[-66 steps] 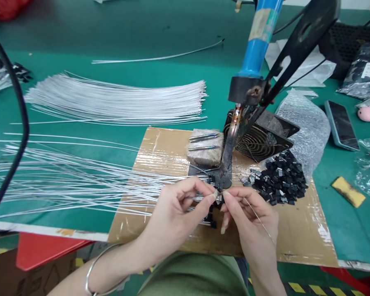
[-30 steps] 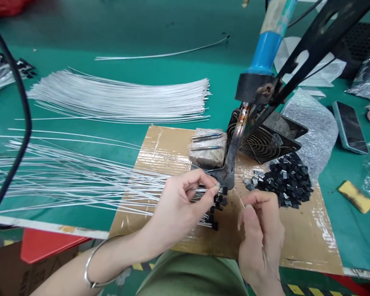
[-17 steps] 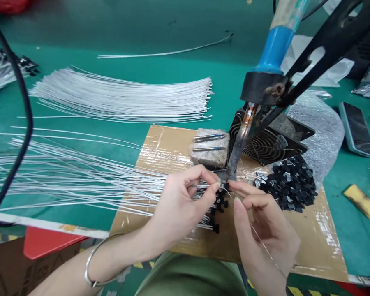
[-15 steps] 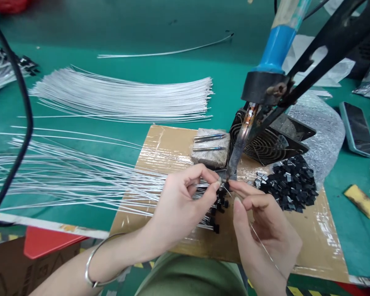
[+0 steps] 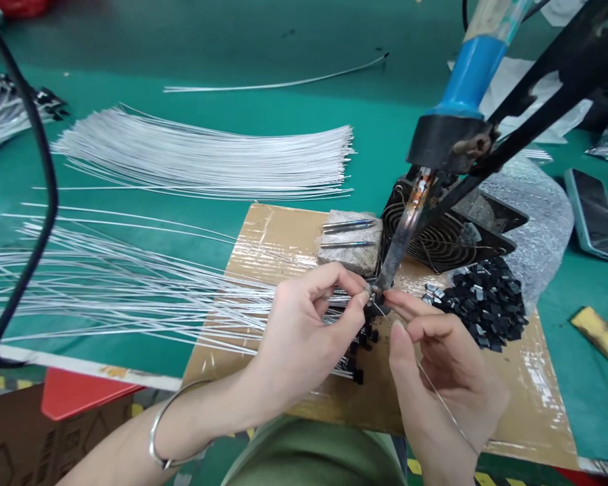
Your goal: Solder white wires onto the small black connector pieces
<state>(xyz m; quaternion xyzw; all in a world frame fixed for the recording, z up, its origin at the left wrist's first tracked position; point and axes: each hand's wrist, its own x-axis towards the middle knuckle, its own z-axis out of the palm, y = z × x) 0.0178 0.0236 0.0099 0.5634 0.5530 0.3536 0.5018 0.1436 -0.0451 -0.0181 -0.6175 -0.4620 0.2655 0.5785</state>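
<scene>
My left hand [image 5: 311, 337] pinches the end of a white wire between thumb and forefinger, just beside the tip of a soldering iron [image 5: 400, 243]. My right hand [image 5: 440, 378] holds a thin silvery solder wire [image 5: 448, 412] between thumb and forefinger, its end reaching toward my left fingertips. Under my hands lie white wires [image 5: 182, 290] with black ends [image 5: 355, 374], on brown cardboard [image 5: 517, 391]. Small black parts [image 5: 486, 304] are piled to the right of the iron. The exact joint at the iron's tip is partly hidden by my fingers.
Behind the hands are a stone-like block [image 5: 349, 253] with metal tips and a black fan [image 5: 436, 236]. A bundle of white wires [image 5: 207, 158] lies at the back left. A phone [image 5: 598, 212] and a yellow sponge [image 5: 600, 334] are at the right. A black cable [image 5: 45, 169] hangs at left.
The view has shifted slightly. Both hands appear a little farther right, still close to the iron's tip and with their grips much the same.
</scene>
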